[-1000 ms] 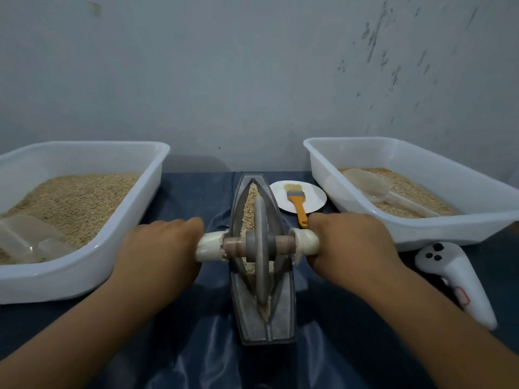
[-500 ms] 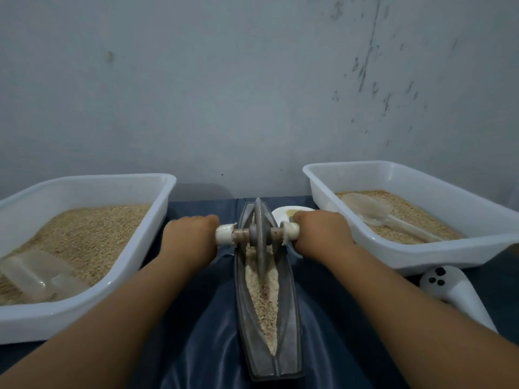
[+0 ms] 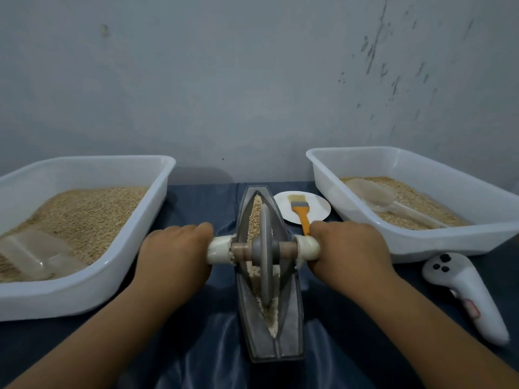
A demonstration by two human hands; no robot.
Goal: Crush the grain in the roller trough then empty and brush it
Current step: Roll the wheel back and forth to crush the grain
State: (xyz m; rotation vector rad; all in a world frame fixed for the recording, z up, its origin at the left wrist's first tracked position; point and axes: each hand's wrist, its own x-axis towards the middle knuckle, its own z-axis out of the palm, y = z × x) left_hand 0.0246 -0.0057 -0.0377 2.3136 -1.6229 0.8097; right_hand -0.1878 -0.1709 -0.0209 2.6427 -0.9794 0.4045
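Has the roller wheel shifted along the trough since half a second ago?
Yes. The roller wheel has rolled back toward the person, from the far tip of the trough to about its middle.

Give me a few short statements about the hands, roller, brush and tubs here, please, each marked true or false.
1. Both the left hand and the right hand grip the roller handles. True.
2. The trough is empty. False: grain lies in it.
3. The orange-handled brush rests on the white plate. True.
4. Only the left tub holds a clear scoop. False: the right tub also holds a scoop.
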